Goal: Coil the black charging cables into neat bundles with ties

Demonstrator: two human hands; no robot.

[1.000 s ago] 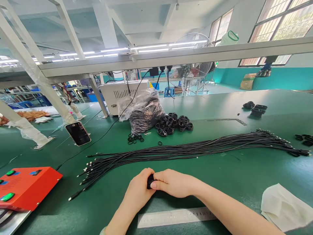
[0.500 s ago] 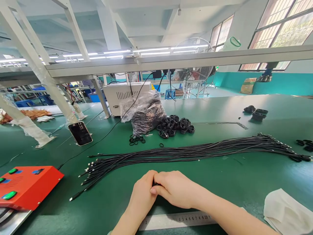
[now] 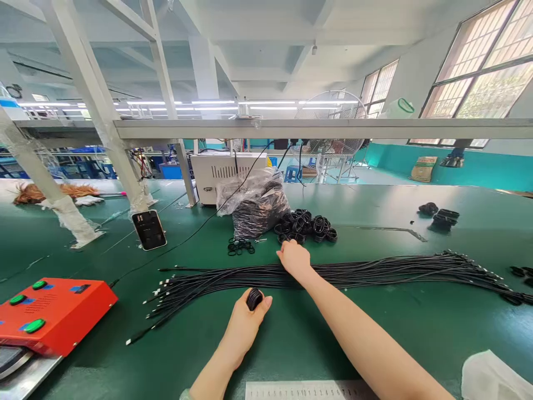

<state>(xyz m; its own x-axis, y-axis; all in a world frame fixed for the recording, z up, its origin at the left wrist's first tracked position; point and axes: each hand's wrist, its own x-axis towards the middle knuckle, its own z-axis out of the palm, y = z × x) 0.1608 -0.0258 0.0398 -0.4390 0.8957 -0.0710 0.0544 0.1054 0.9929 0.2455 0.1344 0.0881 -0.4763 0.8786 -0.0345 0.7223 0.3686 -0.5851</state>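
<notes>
My left hand (image 3: 245, 325) rests on the green table near me, fingers wrapped round a small coiled black cable (image 3: 254, 298). My right hand (image 3: 295, 260) reaches forward over the long bundle of straight black cables (image 3: 375, 269) that lies across the table; its fingers curl down toward the table just beyond the bundle, and what they touch is hidden. Beyond it lies a pile of coiled black cables (image 3: 307, 224) beside a clear plastic bag of black cables (image 3: 256, 205). A few small black rings (image 3: 240, 247) lie left of my right hand.
An orange box with green buttons (image 3: 52, 311) sits at the left. A phone (image 3: 149, 229) leans against a frame post. A steel ruler (image 3: 308, 390) and a white cloth (image 3: 491, 378) lie at the near edge. More black coils (image 3: 441, 214) lie far right. A white machine (image 3: 225, 172) stands behind the bag.
My hands were together on the small coil near me. My right hand has let go and reached forward over the cable bundle; my left keeps the coil. The camera tilted up.
</notes>
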